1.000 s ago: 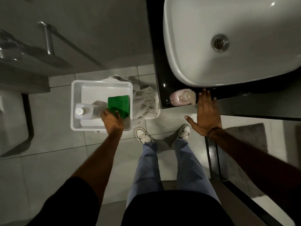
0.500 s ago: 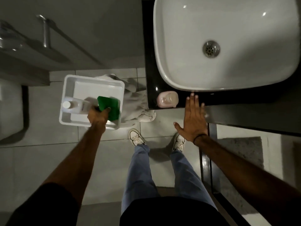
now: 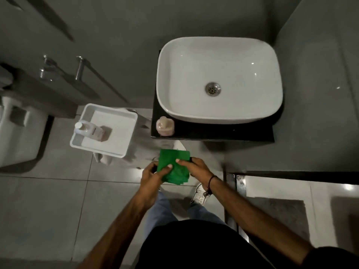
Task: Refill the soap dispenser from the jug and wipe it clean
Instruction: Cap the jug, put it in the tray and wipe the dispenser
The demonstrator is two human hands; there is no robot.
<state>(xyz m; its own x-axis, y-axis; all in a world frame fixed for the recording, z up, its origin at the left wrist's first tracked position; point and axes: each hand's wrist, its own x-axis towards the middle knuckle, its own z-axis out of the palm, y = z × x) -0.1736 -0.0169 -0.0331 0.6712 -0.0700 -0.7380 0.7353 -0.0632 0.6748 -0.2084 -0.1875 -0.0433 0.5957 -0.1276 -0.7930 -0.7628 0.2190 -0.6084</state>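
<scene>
At far left a white tub sits on the tiled floor with the jug lying inside it against the left wall. Toward the middle, the left hand and right hand meet in front of the body, fingers of both pinching a folded green cloth between them. Further right, the pink soap dispenser stands on the dark worktop, just beside the white basin.

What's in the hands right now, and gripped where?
A folded green cloth, held by both hands: left hand pinches its lower-left edge, right hand its right side, thumbs on top.
</scene>
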